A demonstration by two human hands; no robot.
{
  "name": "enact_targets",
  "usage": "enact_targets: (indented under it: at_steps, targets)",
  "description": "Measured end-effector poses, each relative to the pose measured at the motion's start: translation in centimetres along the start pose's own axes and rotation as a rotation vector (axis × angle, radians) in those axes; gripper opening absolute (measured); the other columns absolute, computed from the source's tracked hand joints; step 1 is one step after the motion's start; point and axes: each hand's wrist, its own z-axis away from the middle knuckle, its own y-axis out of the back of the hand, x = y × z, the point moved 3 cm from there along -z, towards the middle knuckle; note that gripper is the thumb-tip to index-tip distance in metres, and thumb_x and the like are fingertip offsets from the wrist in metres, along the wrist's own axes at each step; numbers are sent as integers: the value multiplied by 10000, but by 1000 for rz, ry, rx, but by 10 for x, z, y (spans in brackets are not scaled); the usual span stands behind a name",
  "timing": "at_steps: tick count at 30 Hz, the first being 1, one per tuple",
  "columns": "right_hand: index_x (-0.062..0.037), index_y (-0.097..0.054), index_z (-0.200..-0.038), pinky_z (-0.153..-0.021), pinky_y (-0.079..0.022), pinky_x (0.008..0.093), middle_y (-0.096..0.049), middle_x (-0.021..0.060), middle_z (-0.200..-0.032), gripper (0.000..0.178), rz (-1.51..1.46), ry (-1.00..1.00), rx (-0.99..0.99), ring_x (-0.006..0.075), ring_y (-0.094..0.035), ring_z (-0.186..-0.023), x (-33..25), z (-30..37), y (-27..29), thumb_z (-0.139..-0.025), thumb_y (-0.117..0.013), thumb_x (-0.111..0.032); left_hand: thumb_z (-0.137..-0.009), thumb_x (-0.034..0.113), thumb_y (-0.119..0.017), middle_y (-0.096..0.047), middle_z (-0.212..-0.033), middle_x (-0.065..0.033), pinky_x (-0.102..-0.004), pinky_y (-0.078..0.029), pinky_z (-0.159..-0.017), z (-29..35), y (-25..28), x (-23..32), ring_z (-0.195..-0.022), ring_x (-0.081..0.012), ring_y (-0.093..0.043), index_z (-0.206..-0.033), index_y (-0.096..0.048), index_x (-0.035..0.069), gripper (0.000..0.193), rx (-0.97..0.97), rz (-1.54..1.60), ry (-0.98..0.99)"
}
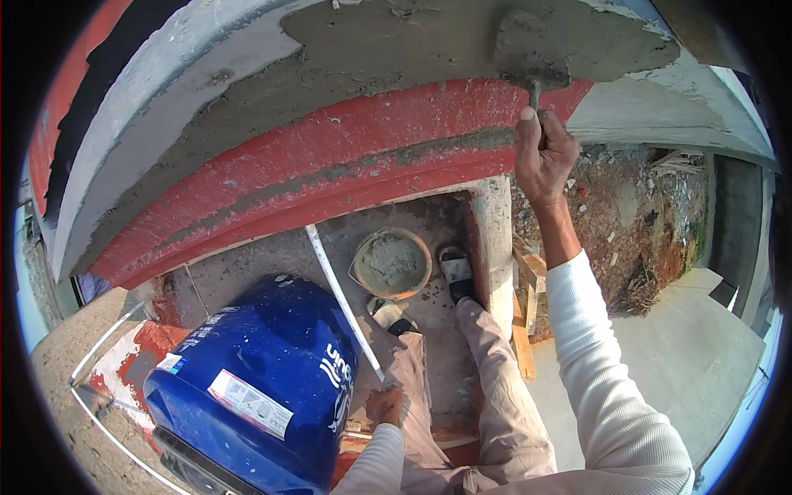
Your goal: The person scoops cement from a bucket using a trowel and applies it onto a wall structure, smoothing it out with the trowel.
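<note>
My right hand (546, 157) grips the handle of a pointed trowel (532, 54), whose blade lies against wet grey mortar (396, 45) spread over the upper wall. Low in the view, my left hand (386, 406) is closed around the near end of a white pipe (342, 297). The pipe slants up and away toward the red band of the wall (346, 124). On the floor by my feet stands a round bucket (396, 296) with grey mortar (393, 259) in it.
A large blue water tank (247, 371) stands at my left. To my right rises a pale post (495, 247), with wooden planks (521, 330) beside it. Beyond lie rubble-strewn ground (610, 214) and a grey slab (660, 355).
</note>
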Motion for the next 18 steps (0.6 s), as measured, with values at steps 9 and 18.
enact_targets:
  at_steps: [9,18]
  targets:
    - [-16,-622,-764,-434,-411,421,-575,129,-554,271,79,207,-37,314,-545,-423,-63,-16,-67,-957,-720,-179,-855,446,-620,-729,-1223,-255,-485,-547,-1019,-20,-1,6,-1162,-409,-704,-1164,-742,-22,574,5,-61,-69]
    - [-6,-574,-715,-412,-334,345,-474,98,-490,335,-181,-162,228,117,-451,-425,12,-17,22,-992,-703,-143,-838,449,-616,-684,-1314,-263,-485,-510,-1077,19,30,35,-1239,-432,-658,-1231,-708,-36,632,-18,-102,35]
